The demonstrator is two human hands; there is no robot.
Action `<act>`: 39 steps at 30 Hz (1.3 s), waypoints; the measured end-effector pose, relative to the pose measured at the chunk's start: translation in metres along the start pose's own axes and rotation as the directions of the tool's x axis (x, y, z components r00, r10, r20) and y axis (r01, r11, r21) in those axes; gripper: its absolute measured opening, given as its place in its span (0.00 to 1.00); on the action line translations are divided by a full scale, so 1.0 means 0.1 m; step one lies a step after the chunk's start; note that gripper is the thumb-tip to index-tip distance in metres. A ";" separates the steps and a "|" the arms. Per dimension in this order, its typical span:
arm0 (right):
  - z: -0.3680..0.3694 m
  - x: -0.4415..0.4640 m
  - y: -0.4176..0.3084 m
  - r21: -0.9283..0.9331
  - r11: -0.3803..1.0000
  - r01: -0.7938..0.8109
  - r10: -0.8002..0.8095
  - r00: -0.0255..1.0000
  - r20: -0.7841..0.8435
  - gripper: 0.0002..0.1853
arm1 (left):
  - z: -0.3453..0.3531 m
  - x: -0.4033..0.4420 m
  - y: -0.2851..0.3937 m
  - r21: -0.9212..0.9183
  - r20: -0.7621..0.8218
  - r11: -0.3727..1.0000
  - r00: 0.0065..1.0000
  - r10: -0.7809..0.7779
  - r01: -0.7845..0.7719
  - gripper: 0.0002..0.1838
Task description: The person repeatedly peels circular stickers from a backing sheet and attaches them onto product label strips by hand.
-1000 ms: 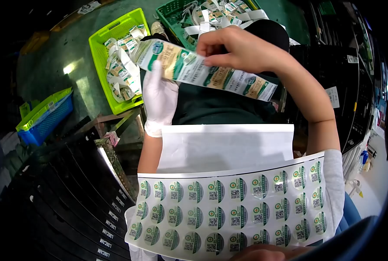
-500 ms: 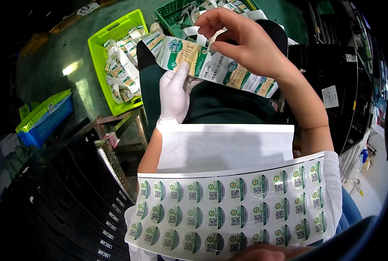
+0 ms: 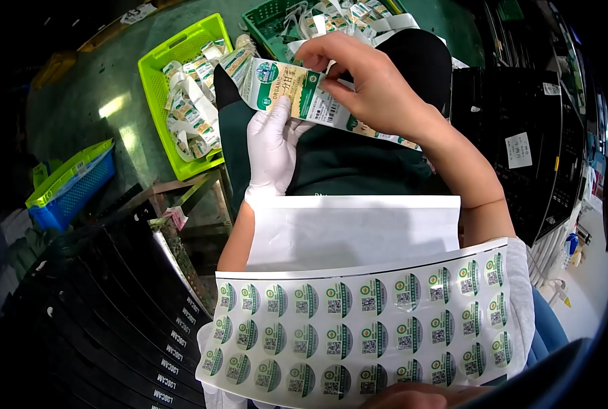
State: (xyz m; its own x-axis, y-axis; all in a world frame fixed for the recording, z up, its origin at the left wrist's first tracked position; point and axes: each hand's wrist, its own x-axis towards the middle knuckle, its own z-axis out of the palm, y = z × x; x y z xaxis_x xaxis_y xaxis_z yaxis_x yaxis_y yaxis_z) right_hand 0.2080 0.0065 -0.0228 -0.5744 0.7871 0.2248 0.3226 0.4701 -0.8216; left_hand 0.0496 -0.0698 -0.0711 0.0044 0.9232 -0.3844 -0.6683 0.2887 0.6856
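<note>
A strip of printed labels (image 3: 322, 108), green, beige and white, lies across the person's lap, slanting down to the right. My left hand (image 3: 271, 146), in a white glove, grips its lower edge with the thumb on top. Bare, my right hand (image 3: 369, 85) is over the strip, thumb and index finger curled close together; anything between their tips is too small to make out. Nearer the body is a white sheet of round green stickers with QR codes (image 3: 369, 334), with a blank white part (image 3: 352, 232) beyond it.
A lime green crate (image 3: 153, 88) of label strips stands at the upper left, and a dark green crate (image 3: 266, 31) with more strips at the top. Further left is a blue basket (image 3: 79, 187). Black stacked crates (image 3: 113, 293) fill the lower left; black equipment (image 3: 522, 177) stands right.
My left hand has moved right along with the strip. My right hand lifted off the strip, then came back down over it. The sticker sheet stays where it was.
</note>
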 end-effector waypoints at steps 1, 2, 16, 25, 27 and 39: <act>0.01 0.00 0.02 -0.015 1.000 -0.001 0.001 1.000 0.019 0.21 | 0.01 0.00 0.00 -0.021 0.013 1.000 1.000 -0.001 0.001 0.16; 0.01 0.01 0.05 -0.029 1.000 -0.001 0.002 0.999 0.039 0.21 | 0.02 -0.01 0.00 -0.042 0.026 0.999 1.000 -0.002 0.003 0.16; -0.09 -0.11 -0.08 0.366 0.871 -0.327 0.179 0.906 0.385 0.10 | -0.73 -0.12 0.48 -0.376 0.085 0.910 0.972 0.219 -0.172 0.31; -0.48 -0.23 -0.22 0.479 0.875 -0.060 0.072 0.997 -0.006 0.20 | -0.21 0.09 0.47 -0.646 0.484 0.763 0.760 0.433 -0.024 0.40; -0.90 -0.48 -0.11 0.658 0.746 0.098 -0.117 0.993 -0.016 0.22 | -0.45 0.02 0.74 -0.620 0.528 0.780 0.693 0.491 -0.081 0.44; -0.56 -0.65 -0.14 0.383 0.921 0.068 0.076 0.934 -0.349 0.06 | -0.38 -0.32 0.91 0.010 0.518 0.929 0.797 0.311 -0.369 0.49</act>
State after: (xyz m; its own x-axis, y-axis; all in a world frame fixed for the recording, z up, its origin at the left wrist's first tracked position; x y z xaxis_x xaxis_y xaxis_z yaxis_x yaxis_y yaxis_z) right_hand 0.2832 -0.0291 0.0034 -0.2495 0.9103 0.3303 -0.0306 0.3335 -0.9422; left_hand -0.0397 -0.0833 -0.0201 0.1810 0.9569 0.2272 -0.6152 -0.0701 0.7852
